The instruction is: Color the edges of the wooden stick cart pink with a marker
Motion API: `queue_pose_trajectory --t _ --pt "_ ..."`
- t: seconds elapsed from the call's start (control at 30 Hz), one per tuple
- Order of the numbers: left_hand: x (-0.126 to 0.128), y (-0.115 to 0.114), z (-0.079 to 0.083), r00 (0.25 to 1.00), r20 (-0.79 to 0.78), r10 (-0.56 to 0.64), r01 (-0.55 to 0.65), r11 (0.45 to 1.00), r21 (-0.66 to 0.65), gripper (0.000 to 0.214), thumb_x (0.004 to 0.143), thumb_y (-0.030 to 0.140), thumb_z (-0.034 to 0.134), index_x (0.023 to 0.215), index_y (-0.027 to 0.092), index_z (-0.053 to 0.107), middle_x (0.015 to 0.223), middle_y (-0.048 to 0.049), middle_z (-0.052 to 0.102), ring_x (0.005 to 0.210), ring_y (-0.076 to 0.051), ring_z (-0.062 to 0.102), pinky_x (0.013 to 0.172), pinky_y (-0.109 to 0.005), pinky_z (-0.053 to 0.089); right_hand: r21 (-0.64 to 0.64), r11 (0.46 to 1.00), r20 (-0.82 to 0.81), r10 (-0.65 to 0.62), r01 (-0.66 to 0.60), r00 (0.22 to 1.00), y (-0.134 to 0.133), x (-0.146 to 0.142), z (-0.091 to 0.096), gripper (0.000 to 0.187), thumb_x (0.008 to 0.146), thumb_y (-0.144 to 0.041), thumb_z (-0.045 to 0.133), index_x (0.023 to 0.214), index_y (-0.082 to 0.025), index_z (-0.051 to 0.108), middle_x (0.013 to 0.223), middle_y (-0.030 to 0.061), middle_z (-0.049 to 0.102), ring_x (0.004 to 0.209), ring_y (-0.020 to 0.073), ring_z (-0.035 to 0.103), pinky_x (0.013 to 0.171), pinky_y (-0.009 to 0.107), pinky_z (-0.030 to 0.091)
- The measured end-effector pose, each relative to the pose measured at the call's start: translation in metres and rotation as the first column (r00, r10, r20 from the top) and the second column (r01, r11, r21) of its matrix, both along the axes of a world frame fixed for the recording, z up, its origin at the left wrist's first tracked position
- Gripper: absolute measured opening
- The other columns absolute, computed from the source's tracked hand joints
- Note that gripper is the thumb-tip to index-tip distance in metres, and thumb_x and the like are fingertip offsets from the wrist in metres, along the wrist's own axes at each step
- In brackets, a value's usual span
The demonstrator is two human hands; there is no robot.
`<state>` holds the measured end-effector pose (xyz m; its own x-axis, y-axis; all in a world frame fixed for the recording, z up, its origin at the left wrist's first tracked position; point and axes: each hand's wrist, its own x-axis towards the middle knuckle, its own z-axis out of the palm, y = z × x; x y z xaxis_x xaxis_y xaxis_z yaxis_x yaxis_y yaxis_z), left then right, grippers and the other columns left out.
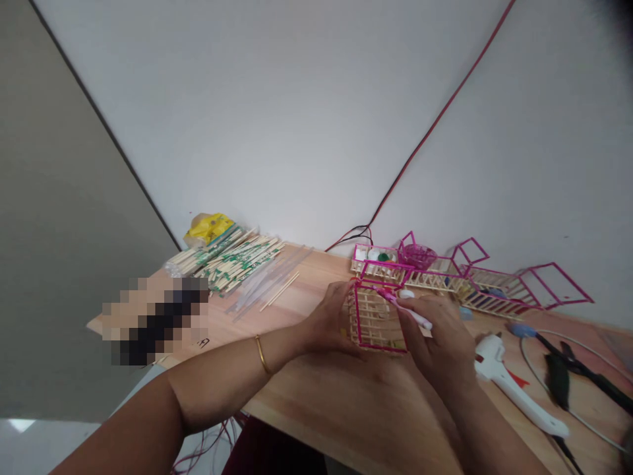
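Note:
My left hand [333, 320] wraps round the far left side of a small box-shaped frame [378, 323] built of wooden sticks, its edges coloured magenta. The frame is tilted so its lattice faces me. In my right hand [442, 333] is a slim white tool with a pink tip [418, 318], shaped like a pen or brush; I cannot tell which. Its tip meets or hovers over the frame's upper edge. My right fingers are also close to the frame's right side, which they partly hide.
Behind stand magenta-edged stick holders [438, 280] and a magenta bowl [418, 256]. A white glue gun [519, 389], pliers-like tools [558, 376] and cables lie at right. Left are wrapped chopsticks [242, 260], loose sticks [280, 291], clear glue sticks [260, 284] and a yellow packet [210, 227].

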<state>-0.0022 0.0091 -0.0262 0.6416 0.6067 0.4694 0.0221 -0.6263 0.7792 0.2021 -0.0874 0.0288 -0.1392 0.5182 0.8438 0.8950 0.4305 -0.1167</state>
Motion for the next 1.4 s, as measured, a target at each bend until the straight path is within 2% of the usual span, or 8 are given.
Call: queue_pose_trajectory --t 0.23,0.43,0.77,0.9,1.07,1.17,1.4 --pt "-0.001 0.002 -0.006 1.0 0.019 -0.008 0.008 1.0 0.026 0.132 0.038 0.052 0.095 0.15 0.023 0.031 0.145 -0.0167 0.043 0.136 -0.043 0.04 0.117 -0.06 0.035 0.039 0.997 0.005 -0.07 0.069 0.998 0.0 0.002 0.003 0.009 0.093 -0.024 0.06 0.099 -0.02 0.065 0.087 0.0056 0.07 0.081 0.0198 0.061 0.074 0.033 0.045" --pt "0.001 0.0 -0.002 1.0 0.012 0.011 -0.011 1.0 -0.004 0.132 0.037 0.055 0.094 0.148 0.019 0.033 0.142 -0.0185 0.045 0.135 -0.043 0.041 0.116 -0.061 0.036 -0.012 1.0 0.021 0.002 -0.002 1.0 0.0 -0.003 0.001 0.014 0.094 -0.025 0.058 0.105 -0.021 0.066 0.088 0.005 0.071 0.085 0.0199 0.061 0.077 0.033 0.046" --pt "-0.002 -0.002 0.002 1.0 0.022 0.022 -0.022 1.0 0.016 0.125 0.039 0.053 0.095 0.146 0.022 0.038 0.142 -0.0164 0.048 0.133 -0.042 0.044 0.115 -0.058 0.038 0.052 0.994 0.017 -0.102 0.101 0.995 -0.001 0.006 0.005 0.009 0.093 -0.026 0.059 0.097 -0.022 0.066 0.085 0.0048 0.07 0.08 0.0198 0.061 0.074 0.033 0.043" --pt "-0.001 -0.002 0.003 1.0 0.01 0.022 -0.022 1.0 -0.002 0.129 0.038 0.054 0.095 0.147 0.02 0.035 0.142 -0.0176 0.047 0.133 -0.042 0.044 0.114 -0.058 0.038 0.039 0.995 0.043 -0.089 0.088 0.995 -0.001 0.002 0.005 0.01 0.093 -0.025 0.058 0.098 -0.021 0.066 0.082 0.0043 0.069 0.077 0.0191 0.06 0.072 0.032 0.042" --pt "0.001 -0.005 0.007 0.998 0.065 0.019 -0.02 1.0 0.013 0.115 0.042 0.055 0.093 0.141 0.02 0.045 0.138 -0.0147 0.052 0.129 -0.039 0.048 0.114 -0.055 0.039 0.014 0.998 0.091 -0.059 0.058 0.994 0.0 -0.005 0.003 0.008 0.092 -0.024 0.06 0.097 -0.021 0.065 0.081 0.0039 0.069 0.079 0.02 0.057 0.074 0.034 0.04" --pt "0.002 -0.005 0.006 0.997 0.076 0.02 -0.021 1.0 0.011 0.115 0.043 0.054 0.093 0.141 0.021 0.044 0.138 -0.0139 0.052 0.129 -0.038 0.048 0.113 -0.054 0.04 0.004 0.998 0.116 -0.063 0.063 0.991 0.0 -0.009 0.002 0.008 0.093 -0.026 0.059 0.097 -0.021 0.064 0.08 0.0037 0.068 0.078 0.02 0.057 0.074 0.034 0.039" --pt "0.003 -0.006 0.006 1.0 0.025 0.017 -0.018 1.0 0.021 0.118 0.042 0.057 0.092 0.142 0.02 0.041 0.14 -0.0156 0.051 0.13 -0.04 0.047 0.114 -0.056 0.039 0.024 0.999 0.078 0.02 -0.022 0.997 0.0 -0.016 0.001 0.01 0.093 -0.023 0.058 0.101 -0.023 0.064 0.083 0.0033 0.07 0.08 0.0187 0.062 0.075 0.033 0.043"
